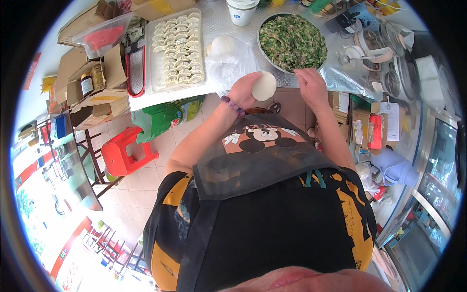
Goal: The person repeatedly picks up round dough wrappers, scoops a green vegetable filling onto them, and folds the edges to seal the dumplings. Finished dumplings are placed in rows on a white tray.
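Observation:
My left hand [245, 90], with a purple bead bracelet at its wrist, holds a round white dumpling wrapper [264, 86] over the table's front edge. My right hand [313, 87] is at the near rim of a large metal bowl [261, 46] of chopped green filling [293, 42]. Its fingers are bent together, and whether they grip a utensil is hidden. A clear plastic bag [231, 69] with pale round wrappers [220, 49] inside lies just beyond my left hand. To its left, a plastic tray [155, 75] carries rows of folded dumplings [182, 47].
A white lidded tub [242, 12] stands at the back. Open cardboard boxes [98, 82] flank the left side, glass and plastic vessels [375, 54] the right. A red stool [122, 151] and a green bag [164, 118] are below the table's left edge.

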Demonstrator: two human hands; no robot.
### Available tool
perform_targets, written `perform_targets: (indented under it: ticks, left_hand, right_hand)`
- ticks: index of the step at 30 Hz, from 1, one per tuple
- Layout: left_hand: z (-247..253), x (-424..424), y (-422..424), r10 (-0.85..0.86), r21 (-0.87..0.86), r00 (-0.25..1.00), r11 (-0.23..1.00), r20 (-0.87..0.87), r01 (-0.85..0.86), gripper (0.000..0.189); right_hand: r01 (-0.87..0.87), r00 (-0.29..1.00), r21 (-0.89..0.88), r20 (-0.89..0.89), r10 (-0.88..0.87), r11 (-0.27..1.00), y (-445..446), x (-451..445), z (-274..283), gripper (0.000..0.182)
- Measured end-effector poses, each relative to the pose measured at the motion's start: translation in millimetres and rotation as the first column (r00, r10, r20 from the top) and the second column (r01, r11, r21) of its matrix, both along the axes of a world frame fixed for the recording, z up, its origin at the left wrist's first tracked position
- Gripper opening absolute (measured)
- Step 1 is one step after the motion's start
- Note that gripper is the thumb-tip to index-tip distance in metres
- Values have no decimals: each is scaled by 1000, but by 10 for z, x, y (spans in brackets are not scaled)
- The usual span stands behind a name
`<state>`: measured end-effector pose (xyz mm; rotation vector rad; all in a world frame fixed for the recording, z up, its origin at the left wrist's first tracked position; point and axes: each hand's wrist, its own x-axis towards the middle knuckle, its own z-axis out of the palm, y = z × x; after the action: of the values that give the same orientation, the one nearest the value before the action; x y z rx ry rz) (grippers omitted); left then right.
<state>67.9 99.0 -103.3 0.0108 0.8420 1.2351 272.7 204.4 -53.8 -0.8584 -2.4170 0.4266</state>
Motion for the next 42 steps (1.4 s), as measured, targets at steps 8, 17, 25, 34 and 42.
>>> perform_targets:
  ticks: [8,17,25,34,42]
  left_hand:
    - [-177,116,383,213,-171,956,969,201,-180,35]
    - [-161,89,504,301,-171,929,948,215,-267,36]
    - [-53,-14,509,233,-142,942,969,242,-204,36]
    - [-91,-26,533,258,-147,944,962,203,-231,36]
    - [104,-109,581,160,-96,967,985,198,-143,41]
  right_hand:
    - [-76,966,-19,-248,69,997,79,-210,198,13]
    - [-61,994,-89,-100,52,994,81,-288,-119,14]
    - [10,966,-137,-255,-45,991,-74,-221,-219,15]
    - [78,961,-182,-246,-123,980,-4,-416,-205,15]
    - [-80,983,-38,-169,72,996,-227,-419,-131,16]
